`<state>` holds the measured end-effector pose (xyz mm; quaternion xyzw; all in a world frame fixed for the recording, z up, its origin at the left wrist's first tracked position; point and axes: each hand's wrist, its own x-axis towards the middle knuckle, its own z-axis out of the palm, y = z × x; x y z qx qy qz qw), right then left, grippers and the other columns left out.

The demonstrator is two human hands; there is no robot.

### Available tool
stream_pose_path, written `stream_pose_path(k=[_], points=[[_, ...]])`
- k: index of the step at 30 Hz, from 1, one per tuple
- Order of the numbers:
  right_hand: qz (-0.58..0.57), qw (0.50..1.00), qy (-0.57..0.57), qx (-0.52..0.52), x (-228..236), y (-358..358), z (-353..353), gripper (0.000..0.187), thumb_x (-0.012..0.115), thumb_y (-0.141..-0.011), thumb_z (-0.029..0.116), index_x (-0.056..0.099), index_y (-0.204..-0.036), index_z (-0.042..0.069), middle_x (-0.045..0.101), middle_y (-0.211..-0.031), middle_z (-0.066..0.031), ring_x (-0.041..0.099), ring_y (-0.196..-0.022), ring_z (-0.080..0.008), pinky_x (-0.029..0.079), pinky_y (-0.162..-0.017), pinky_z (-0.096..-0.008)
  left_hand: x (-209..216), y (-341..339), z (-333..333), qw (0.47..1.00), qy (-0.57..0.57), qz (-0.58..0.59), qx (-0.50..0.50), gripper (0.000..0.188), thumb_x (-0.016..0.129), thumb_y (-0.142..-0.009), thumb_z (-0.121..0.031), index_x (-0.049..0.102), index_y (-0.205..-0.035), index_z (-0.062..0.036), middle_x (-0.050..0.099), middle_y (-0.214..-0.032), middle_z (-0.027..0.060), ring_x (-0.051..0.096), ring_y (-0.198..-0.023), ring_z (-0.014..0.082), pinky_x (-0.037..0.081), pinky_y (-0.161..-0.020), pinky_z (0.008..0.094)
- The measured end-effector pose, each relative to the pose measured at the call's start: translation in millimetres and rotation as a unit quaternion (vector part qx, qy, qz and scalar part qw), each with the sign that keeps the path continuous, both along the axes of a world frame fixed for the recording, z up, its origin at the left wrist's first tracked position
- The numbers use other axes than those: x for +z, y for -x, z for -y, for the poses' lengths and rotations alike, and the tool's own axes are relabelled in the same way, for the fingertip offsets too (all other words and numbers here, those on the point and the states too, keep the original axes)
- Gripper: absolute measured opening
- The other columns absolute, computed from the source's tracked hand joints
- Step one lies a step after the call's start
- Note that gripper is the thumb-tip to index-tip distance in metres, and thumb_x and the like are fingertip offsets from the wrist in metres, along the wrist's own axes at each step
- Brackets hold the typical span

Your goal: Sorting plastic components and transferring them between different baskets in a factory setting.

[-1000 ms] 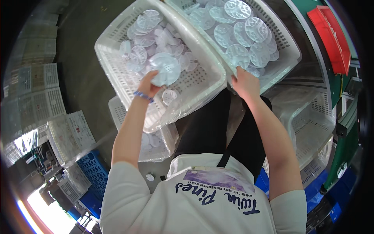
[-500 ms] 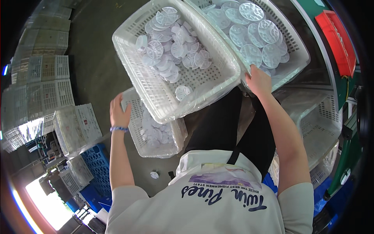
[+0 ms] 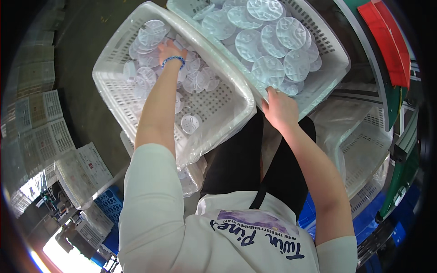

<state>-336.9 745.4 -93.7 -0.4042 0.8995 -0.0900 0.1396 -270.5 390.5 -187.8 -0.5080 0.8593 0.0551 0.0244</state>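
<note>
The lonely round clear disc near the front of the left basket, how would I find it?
Start at the big white basket the left hand reaches into. Most clear discs are heaped at its far end around that hand. Come toward the person along the holed bottom: one disc lies flat beside the forearm, apart from the heap.

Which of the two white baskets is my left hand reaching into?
The nearer left basket, lined with clear plastic; your left hand is among its discs.

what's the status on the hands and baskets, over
Left hand down in left basket, on the clear discs. Right hand grips right basket rim. Nothing in the way.
</note>
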Motion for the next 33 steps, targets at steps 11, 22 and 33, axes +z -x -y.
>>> stream_pose_path(k=[11,22,33], points=[[0.006,1.000,0.000,0.009,-1,-1,0,0.027,0.062,-0.080,0.023,0.055,-0.098,0.003,0.064,-0.082,-0.0108,0.064,-0.072,-0.0303,0.050,-0.062,-0.0413,-11,-88,27,0.959,-0.222,-0.164,0.064,0.060,0.074,-0.068,-0.034,0.057,-0.116,-0.0021,0.057,-0.112,0.0183,0.061,-0.094,0.0272,0.050,-0.081,0.0359],[-0.036,0.999,0.004,0.005,-6,1,-4,0.032,0.058,-0.083,0.028,0.054,-0.103,0.003,0.063,-0.080,-0.0166,0.062,-0.074,-0.0347,0.048,-0.064,-0.0449,161,-405,-62,0.943,-0.150,-0.243,0.172,0.036,0.068,-0.078,-0.012,0.056,-0.110,0.0001,0.061,-0.104,0.0121,0.060,-0.090,0.0179,0.050,-0.078,0.0301],[-0.031,0.999,-0.027,-0.002,-3,-2,-2,0.032,0.059,-0.083,0.027,0.054,-0.104,0.003,0.063,-0.077,-0.0152,0.063,-0.073,-0.0334,0.048,-0.063,-0.0442,115,-249,-34,0.964,-0.077,-0.227,-0.112,0.038,0.066,-0.079,-0.014,0.055,-0.116,-0.0097,0.053,-0.115,0.0085,0.056,-0.102,0.0225,0.046,-0.087,0.0340]])
